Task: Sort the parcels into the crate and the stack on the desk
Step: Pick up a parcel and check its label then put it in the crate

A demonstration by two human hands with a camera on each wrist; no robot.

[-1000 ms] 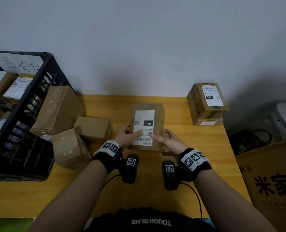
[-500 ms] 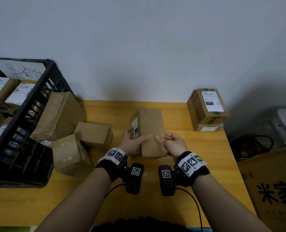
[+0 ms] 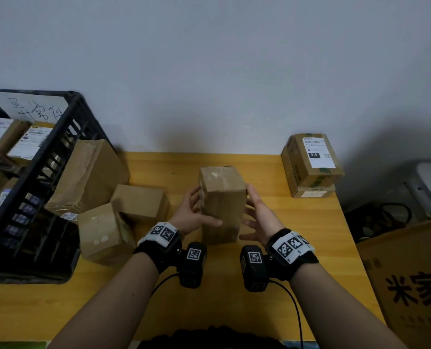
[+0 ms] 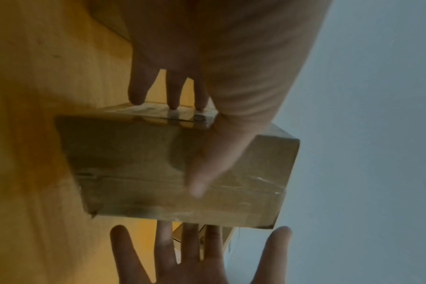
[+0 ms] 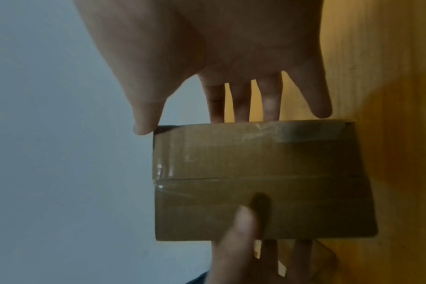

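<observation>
Your table [image 3: 247, 293] carries everything here, and the black crate [image 3: 58, 152] fills its left end with labelled parcels already inside. Against the crate leans a big crumpled parcel [image 3: 88, 177], with two smaller loose boxes [image 3: 103, 233] crowded in front of it. At the far right corner sits the stack [image 3: 312, 165], two boxes deep, label up. Between them, in front of you, is the parcel [image 3: 222, 202], raised on end off the table. Your left hand [image 3: 191, 215] grips it, thumb across the near face and fingers on the far side. Your right hand [image 3: 259, 217] is spread flat alongside, fingers straight, more steadying than gripping.

No label shows on the faces towards you, so you could well misjudge where it belongs. The taped faces look slick, and one-handed it may slip. Heading left, the loose boxes block the way to the crate; heading right, a careless drop could topple the stack
</observation>
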